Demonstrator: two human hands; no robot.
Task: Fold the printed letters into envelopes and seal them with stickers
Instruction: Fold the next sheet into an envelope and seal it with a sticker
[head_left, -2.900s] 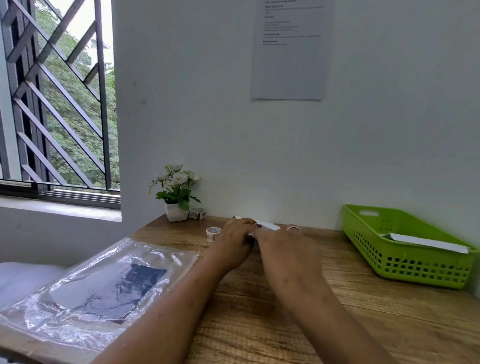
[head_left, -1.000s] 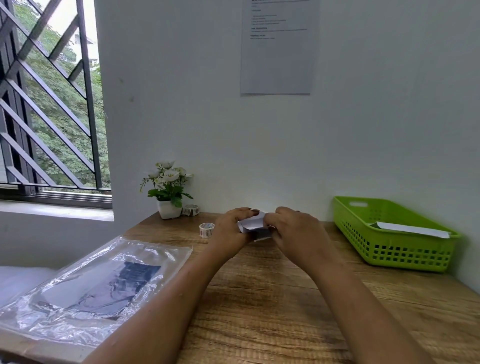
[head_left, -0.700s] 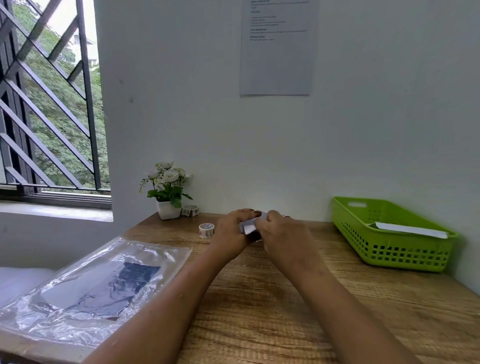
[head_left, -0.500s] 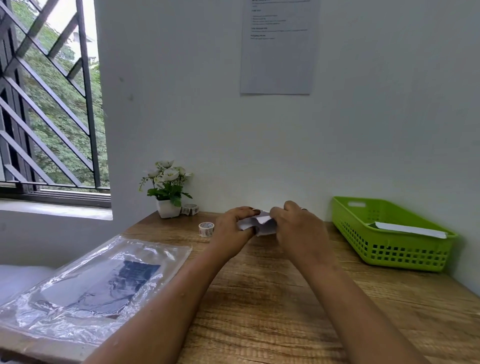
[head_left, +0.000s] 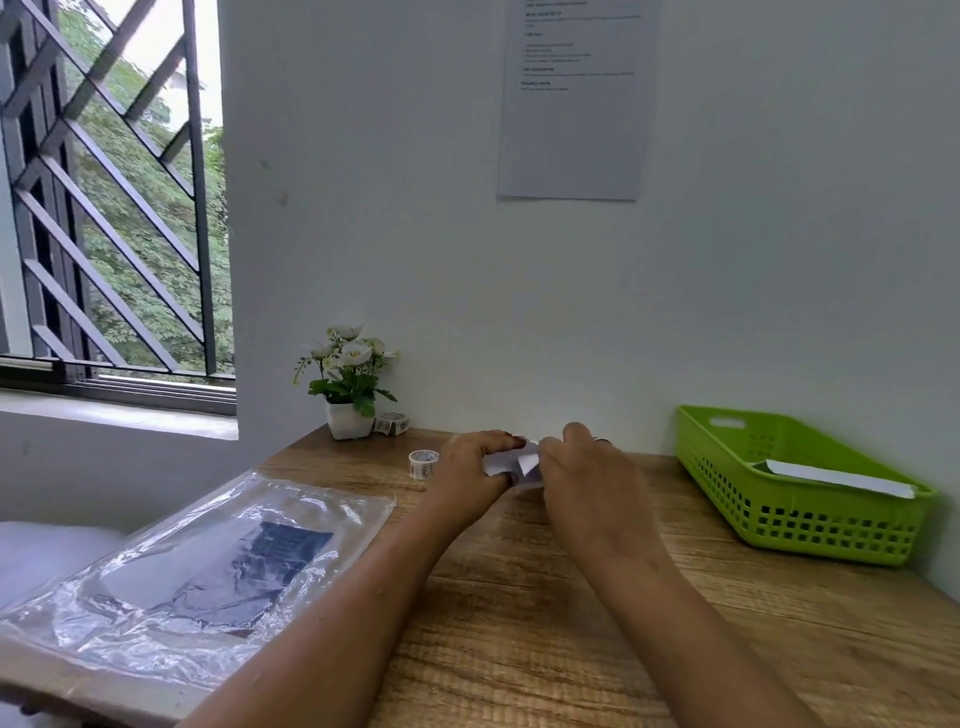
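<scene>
Both sets of fingers pinch a small folded white paper (head_left: 511, 464) just above the wooden desk (head_left: 519, 597), at the frame's centre. The left hand (head_left: 467, 467) grips its left edge, the right hand (head_left: 582, 470) its right. Just left of the left hand stands a sticker roll (head_left: 423, 463). Further left, by the wall, a potted white flower (head_left: 348, 382) with a second roll (head_left: 390, 423) beside it. At right, a green basket (head_left: 800, 525) holds a white envelope (head_left: 836, 477). A clear plastic bag (head_left: 208, 571) lies lower left.
</scene>
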